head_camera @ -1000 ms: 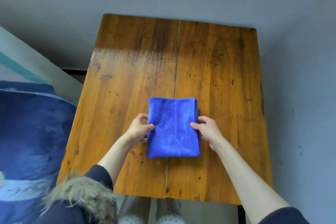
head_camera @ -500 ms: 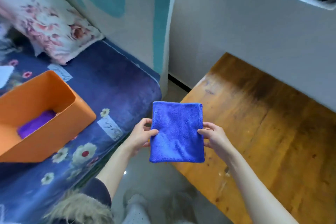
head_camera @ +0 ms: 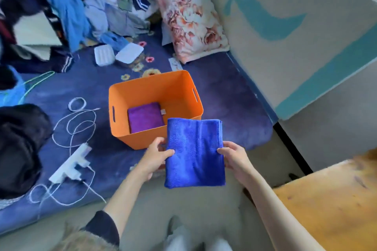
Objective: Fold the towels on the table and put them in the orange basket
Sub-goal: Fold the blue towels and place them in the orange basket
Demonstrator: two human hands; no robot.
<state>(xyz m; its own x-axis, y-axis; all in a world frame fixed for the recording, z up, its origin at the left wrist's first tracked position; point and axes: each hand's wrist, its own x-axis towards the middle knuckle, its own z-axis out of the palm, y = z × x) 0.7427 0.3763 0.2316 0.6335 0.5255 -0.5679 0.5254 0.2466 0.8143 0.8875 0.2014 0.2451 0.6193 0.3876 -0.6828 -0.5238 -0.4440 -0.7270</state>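
Note:
A folded blue towel [head_camera: 194,153] hangs in the air between my hands, just in front of the orange basket [head_camera: 151,87]. My left hand [head_camera: 156,156] pinches its left edge, thumb on top. My right hand [head_camera: 234,156] grips its right edge the same way. The towel's far edge overlaps the basket's near right corner. The basket stands on a blue floral bed cover and holds a folded purple towel [head_camera: 145,117] on its floor.
A white power strip [head_camera: 70,166] with coiled white cables lies left of the basket. A floral pillow [head_camera: 189,20] and piled clothes [head_camera: 67,2] lie behind it. The wooden table's corner [head_camera: 330,201] is at lower right, with floor between table and bed.
I have lifted the blue towel off the table and turned left with it. The basket, first out of view, now sits directly beyond the towel.

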